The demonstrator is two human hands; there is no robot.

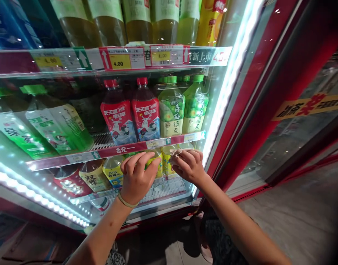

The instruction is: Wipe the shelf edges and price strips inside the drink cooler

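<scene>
My left hand (141,175), with a thin band on its wrist, is raised in front of the drinks cooler. Its fingers are apart and loosely bent, with nothing seen in them, just below the red shelf strip (126,149). To its right, my right hand (191,165) is closed on a crumpled whitish cloth or tissue (175,156). Behind the hands stand yellow-labelled bottles (169,162), partly covered by the fingers. Above are two red-capped bottles (145,114) with red and blue labels and green-capped green tea bottles (196,105).
Lit edges (235,66) frame the cooler. Green bottles (51,125) lean at the left of the middle shelf. Larger bottles (108,22) line the top shelf above price tags (121,61). A red door frame (268,110) stands to the right, above the tiled floor (290,206).
</scene>
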